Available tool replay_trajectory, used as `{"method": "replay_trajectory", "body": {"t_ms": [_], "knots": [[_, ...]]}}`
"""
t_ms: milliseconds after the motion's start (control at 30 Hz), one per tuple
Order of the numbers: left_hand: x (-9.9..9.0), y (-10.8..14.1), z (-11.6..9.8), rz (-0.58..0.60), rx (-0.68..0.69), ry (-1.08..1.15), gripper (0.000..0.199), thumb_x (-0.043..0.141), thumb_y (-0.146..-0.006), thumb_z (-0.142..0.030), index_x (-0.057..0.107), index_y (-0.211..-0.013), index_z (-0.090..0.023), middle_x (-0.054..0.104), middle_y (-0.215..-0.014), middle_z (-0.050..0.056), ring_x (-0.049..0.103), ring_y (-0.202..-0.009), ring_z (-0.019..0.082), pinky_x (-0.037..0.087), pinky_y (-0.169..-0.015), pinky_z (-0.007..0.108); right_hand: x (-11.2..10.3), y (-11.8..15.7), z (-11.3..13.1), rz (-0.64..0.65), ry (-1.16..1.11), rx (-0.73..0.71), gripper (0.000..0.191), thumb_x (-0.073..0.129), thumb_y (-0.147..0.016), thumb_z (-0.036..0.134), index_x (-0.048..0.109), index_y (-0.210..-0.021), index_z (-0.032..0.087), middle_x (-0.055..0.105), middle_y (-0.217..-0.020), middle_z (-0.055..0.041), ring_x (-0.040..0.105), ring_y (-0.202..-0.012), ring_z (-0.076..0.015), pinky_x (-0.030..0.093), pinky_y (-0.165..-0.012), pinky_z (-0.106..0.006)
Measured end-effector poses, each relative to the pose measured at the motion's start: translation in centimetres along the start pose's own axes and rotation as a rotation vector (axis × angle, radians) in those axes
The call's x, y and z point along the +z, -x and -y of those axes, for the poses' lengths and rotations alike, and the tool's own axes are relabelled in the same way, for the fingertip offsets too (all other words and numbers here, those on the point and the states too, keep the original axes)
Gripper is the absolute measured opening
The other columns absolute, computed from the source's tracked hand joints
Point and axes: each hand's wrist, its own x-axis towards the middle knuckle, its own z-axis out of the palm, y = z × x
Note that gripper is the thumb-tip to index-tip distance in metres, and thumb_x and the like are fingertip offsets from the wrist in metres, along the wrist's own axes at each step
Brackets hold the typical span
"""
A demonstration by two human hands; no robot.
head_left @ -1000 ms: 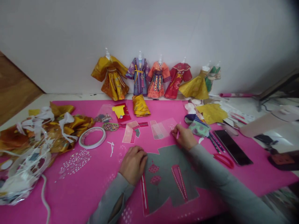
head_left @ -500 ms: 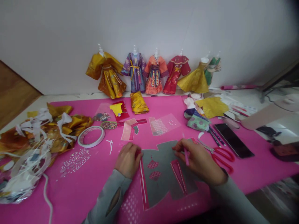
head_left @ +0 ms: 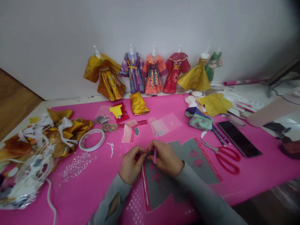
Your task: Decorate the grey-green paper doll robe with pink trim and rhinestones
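Gripping a slim pink tool (head_left: 155,153), the right hand (head_left: 167,158) sits with its fingertips up against those of the left hand (head_left: 131,164), the pair together over the upper corner of a grey sheet (head_left: 157,193). The left's thumb and forefinger curl close, but whatever lies between them is hidden, so I can't tell whether they're clamped on anything. Take those hands as the centre of the dial: the grey sheet fans from three round to six o'clock, partly under the right hand and sleeve, with pink motifs (head_left: 198,162) on its face and a pink strip (head_left: 145,187) down its left edge. Near one o'clock, a sheet of sparkly dots (head_left: 161,126); at eleven, pink pieces (head_left: 129,131). Over at three, red-handled scissors (head_left: 217,151) lie just beside the grey sheet, a dark phone (head_left: 240,139) beyond them. Between nine and ten, white slips (head_left: 112,149), then a roll of white tape (head_left: 90,149). Scattered shiny dots (head_left: 77,164) at nine, and farther out, a heap of gold fabric and white ribbon (head_left: 53,137). Straight up at twelve stands a row of robed figures (head_left: 154,75), a folded gold cloth (head_left: 139,103) lying in front.
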Motion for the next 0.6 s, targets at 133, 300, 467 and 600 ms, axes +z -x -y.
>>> {"method": "replay_trajectory", "body": {"t_ms": [133, 300, 467, 600], "knots": [[0.4, 0.0, 0.1, -0.014, -0.113, 0.202, 0.028, 0.057, -0.077, -0.038, 0.056, -0.097, -0.018, 0.065, -0.082, 0.004, 0.062, -0.078, 0.020, 0.049, -0.070, 0.031, 0.3, -0.2, -1.1, -0.060, -0.075, 0.062, 0.019, 0.064, -0.076, 0.012, 0.047, -0.078, 0.020, 0.054, -0.067, 0.0035, 0.051, -0.060, -0.0128, 0.037, -0.056, -0.024], [-0.2, -0.2, -0.7, 0.071, -0.253, 0.355, 0.035, 0.060, -0.076, -0.041, 0.061, -0.100, -0.015, 0.069, -0.081, 0.006, 0.065, -0.081, 0.021, 0.050, -0.073, 0.032, 0.1, 0.0, -1.4, -0.152, -0.266, 0.168, 0.018, 0.065, -0.075, 0.017, 0.047, -0.074, 0.020, 0.050, -0.062, 0.0048, 0.046, -0.055, -0.0111, 0.034, -0.052, -0.023], [-0.6, -0.1, -1.1, 0.092, -0.316, 0.387, 0.022, 0.068, -0.069, -0.037, 0.063, -0.073, -0.016, 0.062, -0.063, -0.001, 0.056, -0.061, 0.014, 0.043, -0.059, 0.024, -0.2, 0.1, -0.9, -0.169, -0.314, 0.207, 0.017, 0.064, -0.074, 0.017, 0.047, -0.073, 0.020, 0.049, -0.061, 0.0050, 0.045, -0.054, -0.0108, 0.033, -0.051, -0.023], [-0.3, 0.1, -1.1, 0.105, -0.352, 0.373, 0.024, 0.067, -0.067, -0.036, 0.055, -0.059, -0.016, 0.048, -0.052, -0.005, 0.042, -0.051, 0.010, 0.033, -0.051, 0.022, -0.2, 0.2, -0.7, -0.165, -0.337, 0.219, 0.016, 0.064, -0.075, 0.019, 0.048, -0.077, 0.020, 0.053, -0.067, 0.0032, 0.048, -0.059, -0.0122, 0.036, -0.056, -0.024]]}}
